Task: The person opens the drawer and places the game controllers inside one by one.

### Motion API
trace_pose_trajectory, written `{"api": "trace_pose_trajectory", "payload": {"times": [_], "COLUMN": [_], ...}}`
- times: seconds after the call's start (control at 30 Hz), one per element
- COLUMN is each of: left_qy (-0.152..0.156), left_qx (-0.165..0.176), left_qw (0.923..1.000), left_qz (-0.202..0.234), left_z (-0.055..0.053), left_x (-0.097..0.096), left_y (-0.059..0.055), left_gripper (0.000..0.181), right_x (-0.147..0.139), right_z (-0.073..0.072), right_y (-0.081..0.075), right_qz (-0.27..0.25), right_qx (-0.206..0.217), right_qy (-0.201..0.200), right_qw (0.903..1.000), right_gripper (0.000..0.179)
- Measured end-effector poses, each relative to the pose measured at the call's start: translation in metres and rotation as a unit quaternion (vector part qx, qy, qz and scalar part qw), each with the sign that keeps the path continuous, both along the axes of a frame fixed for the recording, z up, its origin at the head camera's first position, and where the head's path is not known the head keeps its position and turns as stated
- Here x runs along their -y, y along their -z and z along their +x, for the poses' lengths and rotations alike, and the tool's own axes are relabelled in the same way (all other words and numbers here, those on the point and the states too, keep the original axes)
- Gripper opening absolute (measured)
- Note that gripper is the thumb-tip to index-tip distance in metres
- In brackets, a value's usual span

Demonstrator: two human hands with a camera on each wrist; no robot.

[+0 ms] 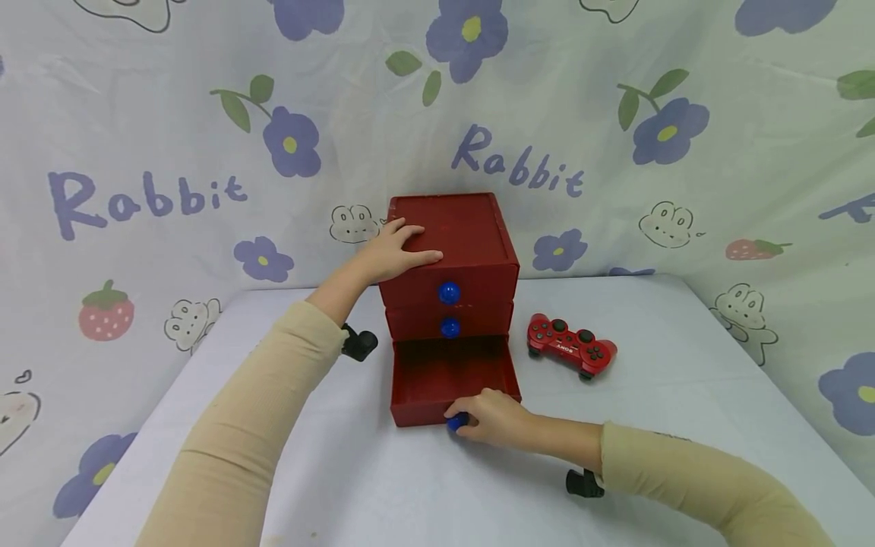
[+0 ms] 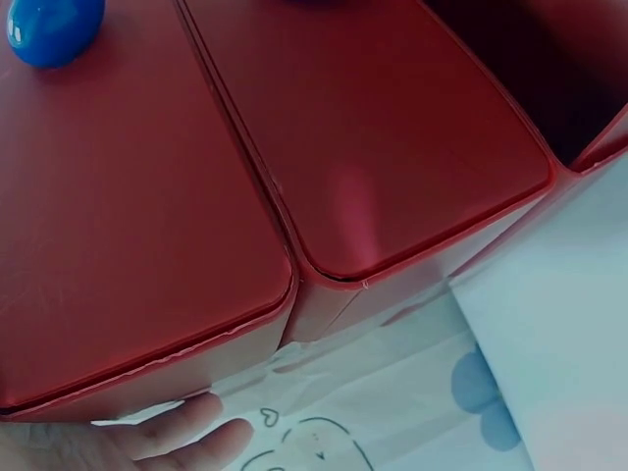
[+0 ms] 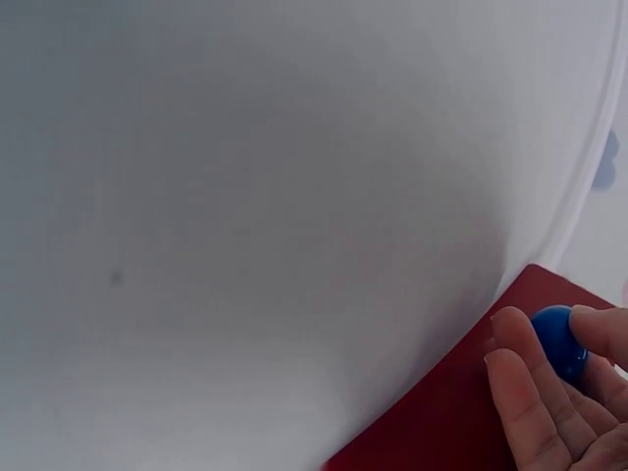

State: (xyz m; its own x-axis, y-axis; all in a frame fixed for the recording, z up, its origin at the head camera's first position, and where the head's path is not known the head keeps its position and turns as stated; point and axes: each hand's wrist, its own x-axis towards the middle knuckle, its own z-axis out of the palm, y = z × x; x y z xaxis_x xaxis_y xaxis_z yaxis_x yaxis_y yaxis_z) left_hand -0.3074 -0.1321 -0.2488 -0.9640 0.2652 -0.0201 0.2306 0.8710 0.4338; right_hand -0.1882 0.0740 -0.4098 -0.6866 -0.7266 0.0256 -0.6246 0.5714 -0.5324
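A red three-drawer cabinet (image 1: 451,228) stands at the back of the table, with round blue knobs on its drawers. Its bottom drawer (image 1: 451,376) is pulled out and nothing shows inside; the upper two drawers are closed. My left hand (image 1: 393,254) rests on the left part of the cabinet's top, fingers spread. In the left wrist view some fingers (image 2: 196,437) reach along the cabinet's side. My right hand (image 1: 495,419) pinches the bottom drawer's blue knob (image 3: 559,343) between thumb and fingers, other fingers lying near the red drawer front (image 3: 442,417).
A red game controller (image 1: 570,346) lies on the white tabletop (image 1: 656,410), to the right of the cabinet. Behind everything hangs a cloth (image 1: 383,121) printed with flowers and rabbits. Black wrist-camera parts (image 1: 584,483) show by both wrists.
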Motion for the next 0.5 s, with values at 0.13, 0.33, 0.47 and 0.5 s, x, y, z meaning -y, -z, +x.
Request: {"api": "trace_pose_trajectory", "payload": {"times": [0.13, 0.33, 0.47, 0.5], "left_qy": [0.002, 0.005, 0.005, 0.006], "left_qx": [-0.002, -0.003, -0.002, -0.001], "left_qw": [1.0, 1.0, 1.0, 1.0], "left_qz": [0.005, 0.006, 0.005, 0.004], "left_z": [-0.002, -0.004, -0.004, -0.004], "left_x": [0.001, 0.002, 0.002, 0.001], "left_y": [0.001, 0.002, 0.002, 0.002], "left_gripper": [0.075, 0.075, 0.075, 0.075], "right_x": [0.0, 0.0, -0.001, -0.001], "right_z": [0.005, 0.011, 0.014, 0.016], "right_y": [0.0, -0.001, -0.001, -0.001], "right_qz": [0.002, 0.009, 0.008, 0.008], "right_qx": [0.001, -0.003, -0.002, -0.002], "right_qy": [-0.002, -0.002, -0.002, -0.002], "right_qw": [1.0, 1.0, 1.0, 1.0], "right_gripper": [0.027, 0.027, 0.027, 0.027]}}
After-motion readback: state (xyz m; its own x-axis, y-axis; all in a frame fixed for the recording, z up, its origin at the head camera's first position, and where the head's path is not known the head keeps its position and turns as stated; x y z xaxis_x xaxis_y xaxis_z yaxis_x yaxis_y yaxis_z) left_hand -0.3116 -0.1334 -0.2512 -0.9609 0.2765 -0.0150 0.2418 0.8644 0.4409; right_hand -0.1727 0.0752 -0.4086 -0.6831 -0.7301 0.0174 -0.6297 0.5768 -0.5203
